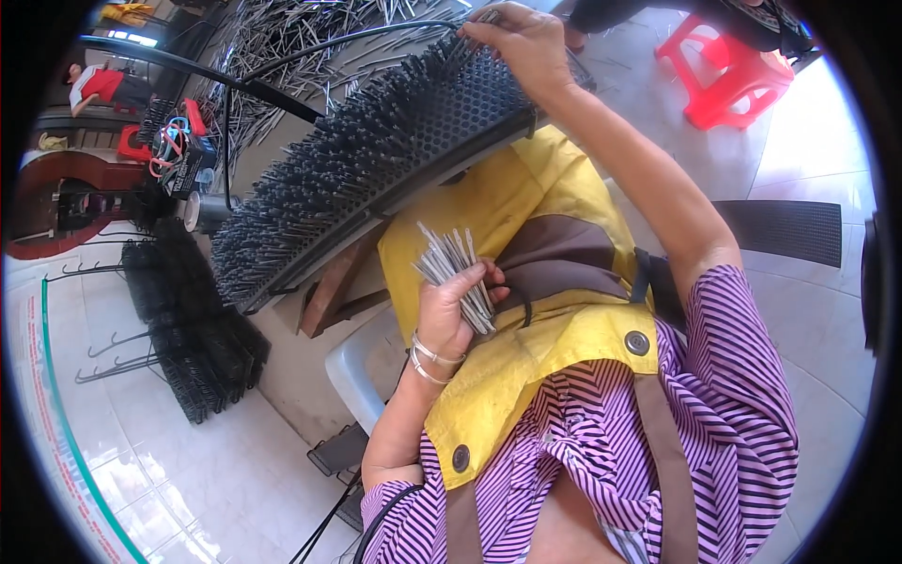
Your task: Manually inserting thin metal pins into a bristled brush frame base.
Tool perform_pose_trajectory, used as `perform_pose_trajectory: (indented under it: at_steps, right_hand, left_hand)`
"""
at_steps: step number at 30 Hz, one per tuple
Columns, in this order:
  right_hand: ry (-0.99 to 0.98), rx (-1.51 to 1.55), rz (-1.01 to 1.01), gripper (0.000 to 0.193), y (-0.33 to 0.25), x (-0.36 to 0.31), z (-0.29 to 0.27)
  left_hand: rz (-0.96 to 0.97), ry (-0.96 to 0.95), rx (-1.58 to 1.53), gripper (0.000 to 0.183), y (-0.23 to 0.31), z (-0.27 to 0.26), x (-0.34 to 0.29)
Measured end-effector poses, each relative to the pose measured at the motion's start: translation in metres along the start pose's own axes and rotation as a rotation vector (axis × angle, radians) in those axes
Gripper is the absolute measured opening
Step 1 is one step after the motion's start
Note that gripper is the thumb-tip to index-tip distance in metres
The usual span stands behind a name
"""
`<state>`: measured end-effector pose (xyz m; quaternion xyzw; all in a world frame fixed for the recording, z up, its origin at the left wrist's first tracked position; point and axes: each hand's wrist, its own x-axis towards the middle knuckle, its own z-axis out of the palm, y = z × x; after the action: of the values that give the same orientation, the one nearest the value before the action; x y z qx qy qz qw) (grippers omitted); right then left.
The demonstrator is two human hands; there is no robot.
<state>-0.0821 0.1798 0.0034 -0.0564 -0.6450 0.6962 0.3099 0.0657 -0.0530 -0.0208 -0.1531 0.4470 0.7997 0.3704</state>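
Observation:
My left hand (pixel 454 299) is closed round a bundle of thin grey metal rods (pixel 451 254) in front of the yellow apron. The rods fan out above the thumb, and their lower ends stick out below the fist. A long black rack (pixel 451 117) with a honeycomb of holes slants across in front of me. Many dark thin rods (pixel 329 155) stand upright in it, packed close, while holes along its near right side show bare. At the rack's far right end my right hand (pixel 526 47) pinches a thin metal rod (pixel 481 21) among the standing ones.
Loose rods (pixel 282 56) lie heaped behind the rack. A curved black bar (pixel 202 64) crosses at the upper left. Black racks with hooks (pixel 188 320) stand at the left. A red stool (pixel 723 75) is at the far right. Another person (pixel 108 86) is at the far left.

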Motion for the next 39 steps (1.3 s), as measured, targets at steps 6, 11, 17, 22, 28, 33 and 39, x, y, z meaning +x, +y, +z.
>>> perform_pose_trajectory:
  at_steps: [6, 11, 17, 22, 28, 33, 39]
  right_hand:
    - [-0.074, -0.117, -0.219, 0.007, 0.010, 0.003, -0.002]
    - [-0.192, -0.167, -0.239, 0.012, 0.010, 0.001, -0.003]
    - [-0.247, -0.193, -0.185, 0.011, 0.001, 0.002, -0.004]
    - [-0.323, -0.190, -0.120, 0.011, 0.004, 0.009, -0.005]
    - [-0.370, -0.545, -0.400, 0.015, 0.002, 0.009, 0.017]
    - [-0.387, -0.803, -0.524, 0.014, 0.003, 0.012, 0.031]
    - [-0.450, -0.759, -0.377, 0.017, 0.009, 0.019, 0.038]
  left_hand:
    - [-0.006, 0.009, 0.005, 0.011, -0.002, -0.002, 0.000]
    - [-0.009, 0.016, 0.004, 0.011, -0.001, -0.002, 0.000]
    - [-0.014, 0.041, -0.020, 0.011, 0.000, 0.002, 0.000]
    - [-0.017, 0.046, -0.019, 0.011, 0.001, 0.001, 0.002]
    - [-0.027, 0.008, 0.026, 0.011, -0.002, -0.003, 0.002]
    - [-0.032, 0.029, 0.031, 0.012, 0.000, 0.000, -0.001]
    - [-0.022, 0.056, 0.015, 0.011, 0.001, 0.005, 0.000]
